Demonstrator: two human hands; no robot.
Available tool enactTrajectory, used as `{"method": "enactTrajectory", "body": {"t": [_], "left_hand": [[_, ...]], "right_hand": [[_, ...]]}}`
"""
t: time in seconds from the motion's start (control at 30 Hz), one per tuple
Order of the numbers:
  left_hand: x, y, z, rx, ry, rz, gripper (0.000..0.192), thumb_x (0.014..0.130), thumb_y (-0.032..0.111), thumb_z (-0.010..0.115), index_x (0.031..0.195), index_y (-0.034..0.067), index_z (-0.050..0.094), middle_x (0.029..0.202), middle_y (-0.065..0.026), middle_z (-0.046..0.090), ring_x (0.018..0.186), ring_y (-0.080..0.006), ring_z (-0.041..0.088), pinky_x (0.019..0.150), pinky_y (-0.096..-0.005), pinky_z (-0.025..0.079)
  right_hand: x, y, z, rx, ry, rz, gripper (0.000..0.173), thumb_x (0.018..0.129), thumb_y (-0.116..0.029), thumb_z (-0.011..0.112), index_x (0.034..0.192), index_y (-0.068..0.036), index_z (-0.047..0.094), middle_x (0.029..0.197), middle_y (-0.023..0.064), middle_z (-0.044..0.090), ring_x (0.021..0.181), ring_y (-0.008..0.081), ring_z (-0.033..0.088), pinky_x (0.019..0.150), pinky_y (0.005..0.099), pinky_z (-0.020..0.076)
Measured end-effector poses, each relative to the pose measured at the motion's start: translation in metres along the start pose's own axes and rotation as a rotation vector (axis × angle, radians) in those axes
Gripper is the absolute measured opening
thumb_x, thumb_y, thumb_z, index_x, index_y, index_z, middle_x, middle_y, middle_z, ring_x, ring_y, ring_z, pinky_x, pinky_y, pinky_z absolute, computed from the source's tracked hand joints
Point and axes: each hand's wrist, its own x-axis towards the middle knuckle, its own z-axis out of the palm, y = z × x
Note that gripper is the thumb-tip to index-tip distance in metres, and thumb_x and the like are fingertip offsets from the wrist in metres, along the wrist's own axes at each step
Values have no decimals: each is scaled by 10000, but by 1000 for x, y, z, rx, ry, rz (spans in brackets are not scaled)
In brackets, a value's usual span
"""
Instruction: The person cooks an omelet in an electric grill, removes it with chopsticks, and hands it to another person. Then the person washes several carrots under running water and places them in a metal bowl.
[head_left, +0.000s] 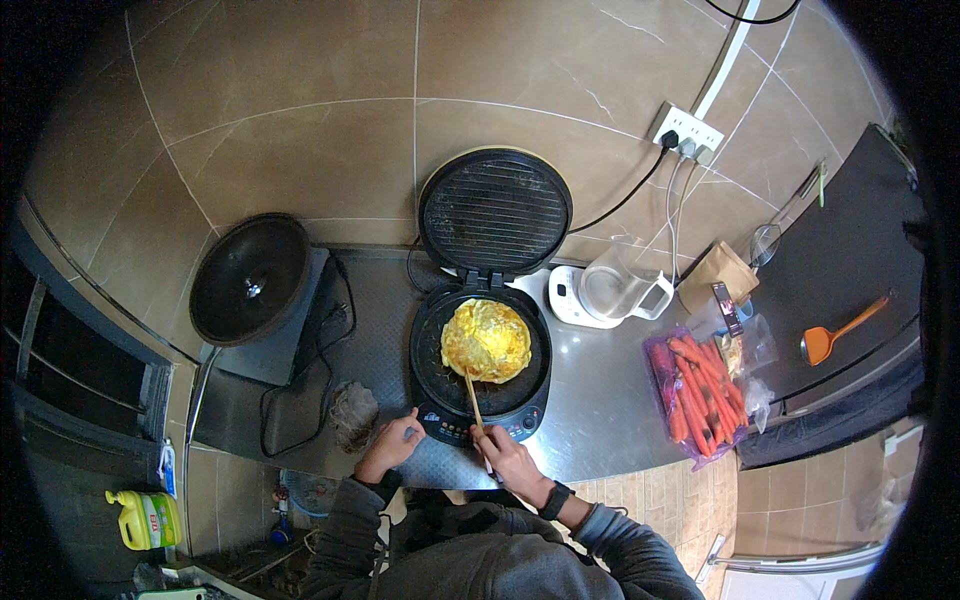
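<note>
A round electric griddle with its ribbed lid (495, 210) raised stands on the steel counter. On its black lower plate (435, 390) lies a golden, roughly round fried egg pancake (487, 341). My right hand (504, 457), with a dark watch on the wrist, grips wooden chopsticks (474, 399); their tips reach the pancake's near edge. My left hand (394, 444) is at the front left corner of the griddle, fingers apart and a fingertip near its control panel, holding nothing.
A black wok (251, 281) leans at the left by a loose cord. A crumpled plastic bag (352, 416) lies beside my left hand. A glass jug (611, 289) on a white base stands right of the griddle, near bagged carrots (701, 394). An orange spatula (821, 343) is further right.
</note>
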Motion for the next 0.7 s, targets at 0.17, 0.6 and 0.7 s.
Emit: {"method": "enactTrajectory", "body": {"t": [0.17, 0.6, 0.7], "left_hand": [[1, -5, 1, 24, 1, 48, 49, 863, 84, 649, 886, 42, 635, 1289, -266, 540, 1273, -325, 498, 860, -417, 496], [3, -13, 3, -13, -7, 44, 48, 859, 63, 645, 875, 21, 627, 1147, -241, 637, 1282, -343, 491, 913, -424, 477], [4, -11, 3, -36, -9, 53, 44, 864, 58, 640, 870, 17, 624, 1078, -223, 665, 1288, -347, 484, 922, -425, 474]], "right_hand": [[14, 14, 15, 25, 57, 76, 483, 878, -68, 555, 1349, -24, 454, 1053, 148, 517, 846, 327, 627, 663, 388, 551], [60, 21, -6, 268, 445, 122, 131, 917, -39, 579, 1027, 30, 592, 832, 161, 550, 748, 337, 597, 674, 384, 495], [66, 26, -29, 487, 618, 329, 138, 951, -60, 569, 918, 60, 628, 817, 151, 624, 711, 227, 626, 679, 328, 491]]}}
